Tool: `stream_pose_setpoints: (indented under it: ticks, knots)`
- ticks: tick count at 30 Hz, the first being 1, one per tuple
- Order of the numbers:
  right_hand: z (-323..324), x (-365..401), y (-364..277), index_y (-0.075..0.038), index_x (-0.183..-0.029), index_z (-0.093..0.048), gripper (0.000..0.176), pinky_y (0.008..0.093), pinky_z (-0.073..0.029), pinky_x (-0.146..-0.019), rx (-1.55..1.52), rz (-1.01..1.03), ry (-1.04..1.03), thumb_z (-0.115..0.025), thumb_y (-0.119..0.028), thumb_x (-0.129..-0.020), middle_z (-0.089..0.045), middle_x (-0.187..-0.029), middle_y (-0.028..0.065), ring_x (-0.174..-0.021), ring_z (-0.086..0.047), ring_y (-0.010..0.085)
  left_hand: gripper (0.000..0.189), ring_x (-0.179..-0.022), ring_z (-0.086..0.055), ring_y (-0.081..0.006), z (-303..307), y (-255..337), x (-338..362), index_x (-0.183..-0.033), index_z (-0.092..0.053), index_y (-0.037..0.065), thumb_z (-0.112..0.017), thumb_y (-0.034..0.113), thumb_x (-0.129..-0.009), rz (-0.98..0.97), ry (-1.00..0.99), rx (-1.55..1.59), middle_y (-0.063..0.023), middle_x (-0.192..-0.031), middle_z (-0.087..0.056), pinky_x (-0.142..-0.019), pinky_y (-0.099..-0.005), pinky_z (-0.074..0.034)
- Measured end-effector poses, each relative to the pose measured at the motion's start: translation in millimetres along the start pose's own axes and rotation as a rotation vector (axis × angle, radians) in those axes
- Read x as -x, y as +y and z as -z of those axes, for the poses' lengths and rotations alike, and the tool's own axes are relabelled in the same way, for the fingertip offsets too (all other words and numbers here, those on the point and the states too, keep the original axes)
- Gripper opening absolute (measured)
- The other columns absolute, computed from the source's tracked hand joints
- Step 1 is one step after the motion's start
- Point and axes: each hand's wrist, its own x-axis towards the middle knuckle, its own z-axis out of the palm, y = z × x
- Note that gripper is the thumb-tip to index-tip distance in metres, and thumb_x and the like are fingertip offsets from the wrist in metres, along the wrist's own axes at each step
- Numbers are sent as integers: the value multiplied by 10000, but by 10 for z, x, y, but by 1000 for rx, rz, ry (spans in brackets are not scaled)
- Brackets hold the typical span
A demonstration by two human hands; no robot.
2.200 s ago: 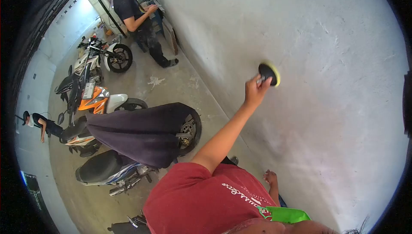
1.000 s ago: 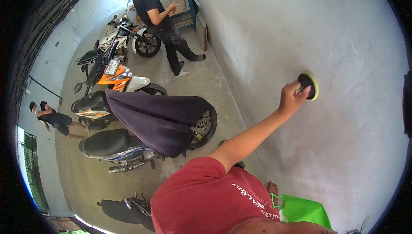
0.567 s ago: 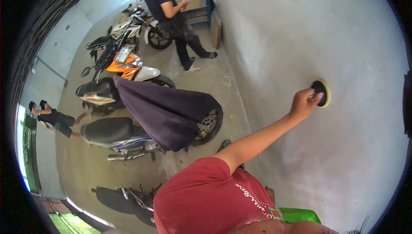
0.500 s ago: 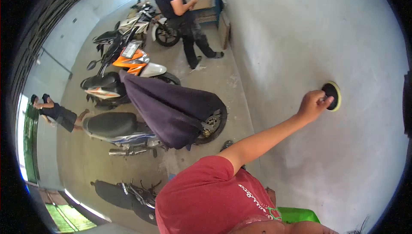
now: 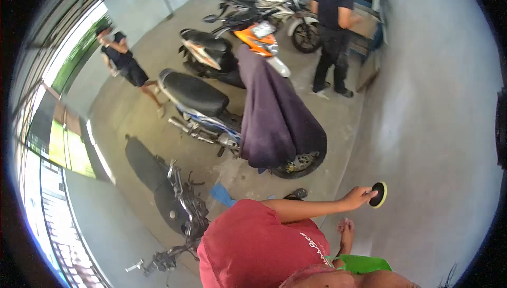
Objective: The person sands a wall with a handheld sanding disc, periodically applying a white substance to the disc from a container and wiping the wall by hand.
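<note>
My left arm, from a red sleeve, reaches out to the grey wall (image 5: 422,145) on the right. My left hand (image 5: 360,197) is closed on a round black sanding pad (image 5: 377,195) with a pale yellow-green rim. The pad is edge-on to me, its face turned to the wall and right at it. Below it, my right hand (image 5: 346,225) hangs near my body with nothing visible in it. Its fingers are loosely bent and apart. Something bright green (image 5: 364,264) hides part of the right forearm.
A motorcycle under a dark purple cloth (image 5: 274,114) stands beside me. Behind are an orange-and-white motorcycle (image 5: 256,40) and another motorcycle (image 5: 303,21); a dark one (image 5: 182,203) is lower left. One person (image 5: 332,29) stands by the wall, another (image 5: 127,58) at left.
My view has swung left, shifting the motorcycles and people rightward. My left hand and the pad have come lower and closer to my body. My right hand has come into fuller view.
</note>
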Motion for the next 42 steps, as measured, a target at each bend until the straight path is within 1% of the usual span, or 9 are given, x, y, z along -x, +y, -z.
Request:
stream_pose_setpoints:
  ticks: [5,7,10,22,25,31,33,37,42]
  knots:
    - [-442,-133,-1261,-27,-1270,-524,458,309,-450,-836,-92,273,-134,-522,-385,-984,-595,-1223,87,-1100,-564,159,486,-580,-496,-75,350,128,63,-812,-565,42,-445,468,-1013,87,50,67,-3,-655,-542,-496,-274,-405]
    - [-672,-118,-1556,-35,-1329,-464,505,342,-394,-946,-495,370,-121,-543,-385,-974,-518,-1330,64,-1215,-485,176,517,-570,-532,-115,404,47,29,-762,-526,28,-417,463,-1019,171,81,173,-32,-615,-534,-520,-303,-439]
    - [-701,-214,-1705,-50,-1368,-431,557,374,-358,-1001,-601,432,-295,-574,-399,-958,-508,-1342,57,-1232,-476,195,513,-582,-532,-117,543,270,83,-775,-526,47,-379,468,-1029,183,92,225,-18,-626,-524,-506,-293,-441]
    - [-575,-184,-1694,-37,-1426,-396,683,406,-262,-1126,-911,427,-368,-660,-383,-901,-425,-1478,76,-1336,-406,228,542,-624,-409,-88,431,-16,68,-722,-452,93,-321,515,-1035,142,-166,276,36,-664,-420,-583,-251,-378]
    - [-570,-38,-1714,-31,-1427,-394,658,416,-248,-1144,-931,476,-319,-649,-350,-912,-451,-1453,93,-1345,-400,233,533,-626,-390,-88,399,328,162,-726,-449,95,-331,514,-1034,180,-216,361,40,-675,-392,-588,-254,-375]
    - [-459,216,-1542,14,-1381,-426,490,401,-420,-1044,-1062,479,-154,-587,-174,-959,-528,-1351,134,-1228,-523,264,587,-609,-418,-93,8,-115,248,-755,-490,97,-290,585,-1012,345,-319,280,29,-675,-436,-559,-277,-376]
    - [-352,436,-1332,20,-1368,-433,452,386,-480,-968,-1116,436,37,-571,-99,-955,-550,-1299,143,-1151,-563,258,560,-606,-420,-84,-28,11,315,-818,-517,100,-284,567,-1020,334,-575,50,30,-699,-469,-548,-260,-360]
    - [-160,817,-1025,54,-1323,-465,444,357,-530,-854,-1178,476,98,-611,-45,-916,-627,-1145,119,-960,-617,192,461,-634,-450,-89,-269,266,412,-884,-570,97,-347,470,-1038,647,-756,275,18,-738,-524,-575,-238,-356]
    - [-81,1502,-1033,58,-1262,-500,423,345,-555,-725,-1027,540,471,-640,-62,-881,-652,-1036,135,-763,-664,192,385,-669,-434,-75,-559,131,493,-1097,-626,19,-451,355,-1030,558,-1147,178,-20,-884,-617,-592,-230,-346]
